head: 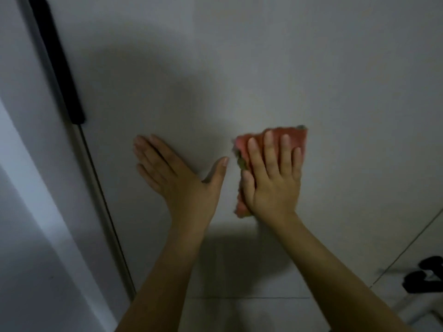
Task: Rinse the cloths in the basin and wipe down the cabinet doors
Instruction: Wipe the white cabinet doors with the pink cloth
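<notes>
A folded pink-red cloth (293, 137) with a greenish underside lies flat against the white cabinet door (239, 68). My right hand (273, 178) presses on it with straight, spread fingers, covering most of the cloth. My left hand (177, 173) rests flat on the bare door just to the left, fingers straight and thumb stretched toward the cloth. No basin is in view.
A long black handle (57, 61) runs down the door's left edge, with a thin dark gap below it. Another pale panel (28, 212) stands at the left. Tiled floor (239, 315) shows at the bottom, with a black object (424, 276) at the far right.
</notes>
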Available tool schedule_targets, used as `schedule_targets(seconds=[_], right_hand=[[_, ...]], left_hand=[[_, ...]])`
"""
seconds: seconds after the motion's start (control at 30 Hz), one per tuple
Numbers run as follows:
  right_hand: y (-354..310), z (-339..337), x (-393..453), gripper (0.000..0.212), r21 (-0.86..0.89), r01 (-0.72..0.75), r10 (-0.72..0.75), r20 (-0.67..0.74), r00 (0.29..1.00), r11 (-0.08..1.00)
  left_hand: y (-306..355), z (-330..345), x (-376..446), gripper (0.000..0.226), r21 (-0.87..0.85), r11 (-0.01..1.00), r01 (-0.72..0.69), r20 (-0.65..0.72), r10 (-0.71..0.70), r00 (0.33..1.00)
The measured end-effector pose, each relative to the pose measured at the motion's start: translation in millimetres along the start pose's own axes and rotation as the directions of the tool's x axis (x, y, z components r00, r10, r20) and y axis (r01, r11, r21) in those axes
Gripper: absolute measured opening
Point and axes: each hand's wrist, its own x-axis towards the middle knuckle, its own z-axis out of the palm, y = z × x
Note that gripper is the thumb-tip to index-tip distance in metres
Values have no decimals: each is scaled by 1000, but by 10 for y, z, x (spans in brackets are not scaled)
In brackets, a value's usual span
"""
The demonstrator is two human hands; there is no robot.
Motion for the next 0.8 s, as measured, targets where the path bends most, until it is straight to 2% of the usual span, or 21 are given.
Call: schedule_targets(seconds=[0.03, 0.07, 0.1, 0.17, 0.2, 0.23, 0.27, 0.3, 0.33, 0.37, 0.4, 0.43, 0.47, 0.5, 0.53, 0.6, 0.67, 0.7, 0.77, 0.8], right_hand=[[218, -37, -112, 58, -19, 142, -142, 19, 990, 990], [453, -82, -182, 58, -22, 192, -192, 17, 981, 981], [677, -133, -229, 58, -33, 164, -164, 10, 986, 986], [973, -214, -207, 55, -55, -35, 34, -18, 999, 998], [989, -218, -163, 54, -57, -199, 196, -57, 979, 978], [891, -200, -94, 53, -29, -388, 382, -117, 917, 921], [706, -169, -13, 55, 32, -553, 550, -166, 818, 832], [488, -127, 53, 56, 93, -647, 651, -183, 736, 757], [278, -94, 82, 56, 129, -648, 661, -168, 732, 751], [119, -65, 47, 54, 118, -554, 566, -129, 815, 824], [54, -37, -59, 53, 78, -372, 377, -67, 924, 925], [119, -35, -173, 54, 30, -140, 140, -12, 990, 990], [307, -54, -241, 56, 2, 57, -57, 22, 998, 998], [546, -82, -284, 57, -1, 169, -169, 28, 985, 986], [789, -124, -314, 57, 7, 195, -195, 19, 981, 981], [1248, -241, -304, 57, 7, 79, -79, -2, 997, 997], [1516, -310, -228, 54, -8, -128, 127, -56, 990, 992], [1501, -300, -172, 53, -7, -274, 271, -106, 957, 962], [1193, -242, -29, 53, 50, -559, 558, -187, 809, 828], [992, -214, 9, 55, 83, -617, 621, -172, 765, 783]], left_hand=[[-5, -1, -5, 118, -1, 1000, 3, -1, -3, 1000], [-20, -8, -4, 119, -5, 1000, 9, -1, -9, 1000], [-14, -8, -2, 119, -14, 1000, 15, 4, -15, 1000], [10, -18, 5, 120, -30, 999, 37, 16, -36, 999], [26, -31, -6, 119, -39, 998, 49, 26, -48, 998], [47, -41, -23, 117, -54, 997, 60, 37, -58, 998], [77, -45, -43, 114, -73, 995, 64, 47, -61, 997], [115, -48, -72, 109, -90, 994, 57, 55, -52, 997], [160, -46, -112, 103, -99, 994, 37, 62, -31, 998], [210, -33, -159, 98, -101, 995, 7, 66, 0, 998], [263, -13, -208, 94, -99, 995, -31, 69, 38, 997], [317, 7, -253, 90, -97, 993, -64, 74, 71, 995], [366, 28, -291, 86, -99, 991, -85, 81, 93, 992], [406, 57, -320, 85, -103, 990, -92, 90, 102, 991], [440, 86, -340, 85, -105, 990, -90, 98, 101, 990], [494, 140, -360, 89, -92, 992, -81, 98, 90, 991], [529, 199, -365, 98, -57, 996, -74, 85, 79, 993], [537, 228, -361, 102, -34, 997, -71, 74, 74, 995], [537, 281, -340, 109, 18, 997, -70, 50, 69, 996], [533, 301, -331, 111, 39, 997, -70, 43, 68, 997]])
